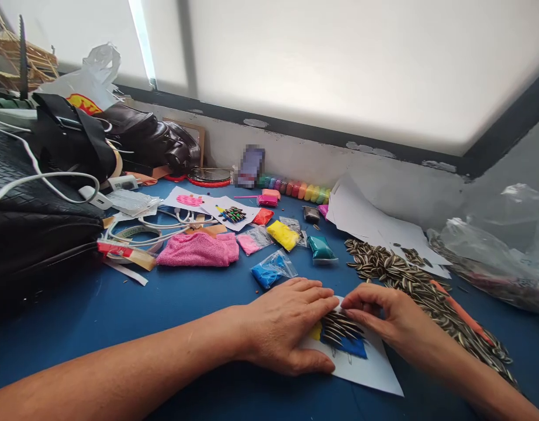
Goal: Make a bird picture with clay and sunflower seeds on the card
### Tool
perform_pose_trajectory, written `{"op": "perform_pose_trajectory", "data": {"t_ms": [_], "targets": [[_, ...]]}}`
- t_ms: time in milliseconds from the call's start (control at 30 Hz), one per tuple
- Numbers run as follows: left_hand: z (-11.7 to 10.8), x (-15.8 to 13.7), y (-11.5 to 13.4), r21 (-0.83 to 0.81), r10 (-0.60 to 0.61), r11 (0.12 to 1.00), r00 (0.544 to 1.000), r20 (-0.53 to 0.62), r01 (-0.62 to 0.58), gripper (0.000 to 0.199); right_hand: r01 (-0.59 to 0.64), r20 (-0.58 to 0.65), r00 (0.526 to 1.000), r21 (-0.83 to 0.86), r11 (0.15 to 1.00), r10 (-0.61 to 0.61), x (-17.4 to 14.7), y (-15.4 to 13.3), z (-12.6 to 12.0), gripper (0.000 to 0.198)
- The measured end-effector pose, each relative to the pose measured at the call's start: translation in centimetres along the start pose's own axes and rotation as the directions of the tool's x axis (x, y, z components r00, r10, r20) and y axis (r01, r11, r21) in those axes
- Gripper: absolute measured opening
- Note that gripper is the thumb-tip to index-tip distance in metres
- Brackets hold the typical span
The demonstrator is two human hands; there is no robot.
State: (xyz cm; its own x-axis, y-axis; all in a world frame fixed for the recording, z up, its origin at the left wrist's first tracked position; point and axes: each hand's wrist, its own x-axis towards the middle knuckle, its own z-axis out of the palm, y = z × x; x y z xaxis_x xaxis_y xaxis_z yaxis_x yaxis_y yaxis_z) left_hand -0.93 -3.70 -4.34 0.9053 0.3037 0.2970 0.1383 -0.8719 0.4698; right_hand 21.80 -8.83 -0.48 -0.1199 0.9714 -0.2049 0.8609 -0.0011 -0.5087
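A white paper card (370, 368) lies on the blue table (173, 304) near the front edge. It carries yellow and blue clay with striped sunflower seeds (339, 327) pressed in. My left hand (287, 327) lies flat on the card's left side, fingers spread over it. At the card's top edge, the fingertips of my right hand (383, 313) are pinched together on the seeds. Whether a seed sits between those fingers is hidden. A long heap of loose sunflower seeds (410, 280) lies just right of my right hand.
Small bags of coloured clay (273, 269) and a pink cloth (199, 248) lie beyond my hands. Black bags (41, 193), cables and tape fill the left. White sheets (370, 222) and a clear plastic bag (493, 251) sit at the right. A row of clay pots (296, 188) lines the wall.
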Motion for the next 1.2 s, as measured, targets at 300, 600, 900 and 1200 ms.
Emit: {"op": "perform_pose_trajectory", "data": {"t_ms": [300,600,900,1200], "targets": [[0.0,0.0,-0.1,-0.014,0.016,1.000,1.000,-0.019,-0.017,0.075,0.060,-0.013,0.998,-0.038,0.997,-0.061,0.0,0.3,0.0,0.025],[0.1,-0.1,-0.1,-0.011,-0.012,1.000,1.000,0.001,0.012,0.075,0.082,-0.130,0.986,-0.132,0.988,-0.100,-0.5,0.0,-0.3,0.019],[0.3,-0.2,-0.2,0.021,0.005,1.000,1.000,-0.020,-0.004,0.072,0.088,-0.200,0.975,-0.072,0.993,-0.101,-2.0,0.4,0.1,0.027],[0.2,-0.2,-0.2,0.041,-0.003,0.999,1.000,-0.001,0.003,0.068,0.087,-0.223,0.972,0.066,0.994,-0.070,-2.3,1.3,0.8,0.027]]}}
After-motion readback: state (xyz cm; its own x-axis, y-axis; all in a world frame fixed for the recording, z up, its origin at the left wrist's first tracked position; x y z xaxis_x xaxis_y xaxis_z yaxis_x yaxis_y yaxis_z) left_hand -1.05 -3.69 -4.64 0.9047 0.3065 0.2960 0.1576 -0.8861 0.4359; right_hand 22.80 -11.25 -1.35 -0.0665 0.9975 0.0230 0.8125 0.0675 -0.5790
